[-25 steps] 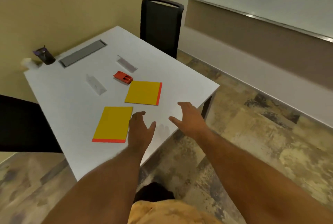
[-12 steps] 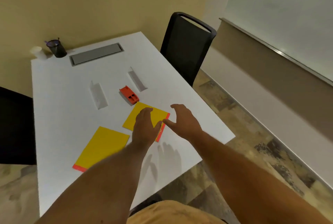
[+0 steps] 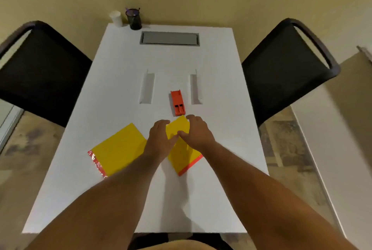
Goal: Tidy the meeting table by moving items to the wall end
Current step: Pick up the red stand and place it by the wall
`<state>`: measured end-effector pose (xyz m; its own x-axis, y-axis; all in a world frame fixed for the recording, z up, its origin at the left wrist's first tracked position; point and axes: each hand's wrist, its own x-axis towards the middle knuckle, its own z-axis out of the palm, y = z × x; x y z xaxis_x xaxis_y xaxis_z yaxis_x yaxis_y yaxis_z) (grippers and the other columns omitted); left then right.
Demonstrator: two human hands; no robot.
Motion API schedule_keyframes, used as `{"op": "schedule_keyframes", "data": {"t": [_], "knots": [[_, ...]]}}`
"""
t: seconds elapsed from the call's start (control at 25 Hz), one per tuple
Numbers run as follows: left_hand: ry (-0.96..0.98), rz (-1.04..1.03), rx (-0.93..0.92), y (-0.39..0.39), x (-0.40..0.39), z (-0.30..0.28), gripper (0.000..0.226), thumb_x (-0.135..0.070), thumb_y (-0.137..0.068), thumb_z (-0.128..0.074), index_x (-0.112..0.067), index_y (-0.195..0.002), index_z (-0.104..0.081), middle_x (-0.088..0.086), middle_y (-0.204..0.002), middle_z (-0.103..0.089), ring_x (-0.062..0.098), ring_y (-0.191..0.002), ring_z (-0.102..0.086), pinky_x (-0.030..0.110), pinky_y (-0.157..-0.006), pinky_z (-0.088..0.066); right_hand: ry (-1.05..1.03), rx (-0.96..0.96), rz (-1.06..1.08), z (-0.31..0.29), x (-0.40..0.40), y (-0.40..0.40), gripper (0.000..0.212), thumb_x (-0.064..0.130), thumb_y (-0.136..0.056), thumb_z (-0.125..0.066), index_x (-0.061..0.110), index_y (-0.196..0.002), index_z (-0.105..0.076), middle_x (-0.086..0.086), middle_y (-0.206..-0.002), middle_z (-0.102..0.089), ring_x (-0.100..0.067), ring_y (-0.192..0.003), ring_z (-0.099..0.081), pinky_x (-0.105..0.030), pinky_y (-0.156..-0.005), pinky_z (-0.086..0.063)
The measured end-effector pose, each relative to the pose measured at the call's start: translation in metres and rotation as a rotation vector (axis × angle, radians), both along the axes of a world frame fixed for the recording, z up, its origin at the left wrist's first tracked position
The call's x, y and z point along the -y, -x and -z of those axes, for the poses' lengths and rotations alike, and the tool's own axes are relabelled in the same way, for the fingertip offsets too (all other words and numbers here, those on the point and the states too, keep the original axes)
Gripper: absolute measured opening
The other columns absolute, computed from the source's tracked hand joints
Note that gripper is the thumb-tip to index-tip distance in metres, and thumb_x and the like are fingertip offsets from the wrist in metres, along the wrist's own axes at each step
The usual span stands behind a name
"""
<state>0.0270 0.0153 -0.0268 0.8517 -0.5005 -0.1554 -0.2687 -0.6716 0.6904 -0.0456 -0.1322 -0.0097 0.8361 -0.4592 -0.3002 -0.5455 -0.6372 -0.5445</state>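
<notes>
Both hands on right yellow pad [image 3: 182,155]: L hand [image 3: 159,139], R hand [image 3: 196,133].

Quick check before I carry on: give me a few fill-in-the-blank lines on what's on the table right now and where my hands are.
1. Both hands, the left hand and the right hand, are on the ____ of the two yellow pads.
2. The stapler just beyond the hands is coloured ____.
3. The dark pen cup stands at the wall end beside a white ____.
4. On each long side of the table stands one black ____.

Missing words: right-hand; orange-red; cup; chair
</notes>
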Motion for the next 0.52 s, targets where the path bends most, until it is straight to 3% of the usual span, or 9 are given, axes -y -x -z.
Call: {"op": "schedule_keyframes", "data": {"t": [0.16,0.32,0.52], "knots": [[-0.043,-0.217,-0.030,-0.012,0.018,0.002,0.062,-0.033,-0.089,-0.079,-0.016,-0.143,-0.055,0.007,-0.148,-0.054,0.028,-0.135,-0.052,0.037,-0.108,-0.044,-0.038,-0.103,-0.166,0.021,0.030,-0.041,0.077,0.046,-0.092,-0.072,0.020,-0.157,-0.038,-0.016,-0.146,-0.051,-0.040,-0.136,-0.049,-0.052,-0.106,-0.049],[-0.097,-0.343,-0.056,-0.024,0.030,0.014,0.060,-0.032,-0.089,-0.080,-0.018,-0.142,-0.056,0.005,-0.148,-0.054,0.027,-0.136,-0.052,0.039,-0.109,-0.046,-0.010,-0.129,-0.267,0.043,0.055,-0.079,0.069,0.033,-0.094,-0.068,0.027,-0.156,-0.039,-0.015,-0.139,-0.050,-0.040,-0.129,-0.050,-0.052,-0.099,-0.051],[-0.053,-0.519,-0.090,-0.022,0.035,0.026,0.052,-0.030,-0.090,-0.080,-0.019,-0.137,-0.061,0.003,-0.143,-0.058,0.021,-0.133,-0.054,0.035,-0.109,-0.046,0.043,-0.268,-0.310,0.070,0.063,-0.117,0.065,0.017,-0.098,-0.057,0.039,-0.156,-0.039,-0.022,-0.157,-0.030,-0.043,-0.141,-0.036,-0.057,-0.109,-0.046]]}}
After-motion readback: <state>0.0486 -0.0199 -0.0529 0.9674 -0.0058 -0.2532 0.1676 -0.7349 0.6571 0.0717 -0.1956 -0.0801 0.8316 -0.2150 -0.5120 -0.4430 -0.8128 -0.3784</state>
